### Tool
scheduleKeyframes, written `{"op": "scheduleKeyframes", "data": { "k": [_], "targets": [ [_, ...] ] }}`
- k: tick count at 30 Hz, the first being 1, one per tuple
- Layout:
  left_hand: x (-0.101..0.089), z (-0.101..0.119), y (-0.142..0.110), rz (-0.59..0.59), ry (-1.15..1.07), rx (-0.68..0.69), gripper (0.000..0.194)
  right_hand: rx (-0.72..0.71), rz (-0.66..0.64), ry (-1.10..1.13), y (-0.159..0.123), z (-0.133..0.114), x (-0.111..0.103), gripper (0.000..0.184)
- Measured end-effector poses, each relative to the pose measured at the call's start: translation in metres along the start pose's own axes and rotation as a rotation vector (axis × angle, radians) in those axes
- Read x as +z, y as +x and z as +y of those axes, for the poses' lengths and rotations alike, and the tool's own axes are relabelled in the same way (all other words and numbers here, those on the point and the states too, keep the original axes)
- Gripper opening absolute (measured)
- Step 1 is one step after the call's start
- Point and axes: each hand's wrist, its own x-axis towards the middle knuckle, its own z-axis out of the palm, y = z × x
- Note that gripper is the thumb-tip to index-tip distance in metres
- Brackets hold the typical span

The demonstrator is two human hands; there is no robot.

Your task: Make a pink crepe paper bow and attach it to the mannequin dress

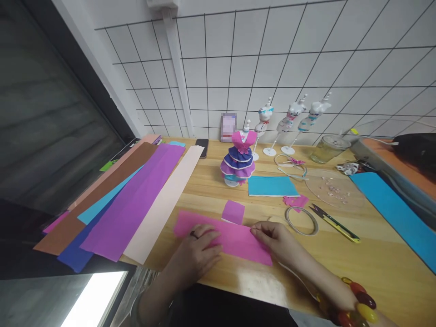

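Observation:
A strip of bright pink crepe paper lies across the wooden table near its front edge. My left hand, with a dark ring on one finger, rests on the strip's left part, fingers stretched out and slightly apart. At the upper edge, towards the right end, the thumb and forefinger of my right hand pinch the paper. Just behind the strip is a small purple paper piece. Farther back stands a miniature dress form wearing a layered pink, navy and purple dress.
Long coloured paper strips overlap at the left. To the right lie a tape roll, yellow-handled thread snips, a turquoise paper stack and a clear dish of beads. Several small mannequins and a glass stand along the wall.

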Motion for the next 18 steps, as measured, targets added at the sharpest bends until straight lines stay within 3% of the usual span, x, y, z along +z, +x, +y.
{"op": "scheduleKeyframes", "data": {
  "k": [3,6,11,15,18],
  "targets": [
    [0.002,0.0,-0.003,-0.063,-0.121,-0.099,0.013,-0.064,-0.001,-0.176,0.001,-0.001,0.001,0.033],
    [0.001,-0.001,0.003,-0.04,-0.174,-0.184,0.02,-0.162,-0.027,-0.303,-0.003,-0.011,0.001,0.03],
    [0.002,0.0,0.029,-0.136,-0.266,-0.174,0.045,-0.354,-0.103,-0.429,-0.015,-0.031,0.003,0.028],
    [0.005,0.002,0.046,-0.274,-0.337,-0.18,0.011,-0.427,-0.104,-0.471,-0.021,-0.036,0.003,0.028],
    [0.003,0.001,0.052,-0.307,-0.414,-0.279,0.016,-0.344,0.024,-0.489,-0.023,-0.027,-0.014,0.027]
  ]
}}
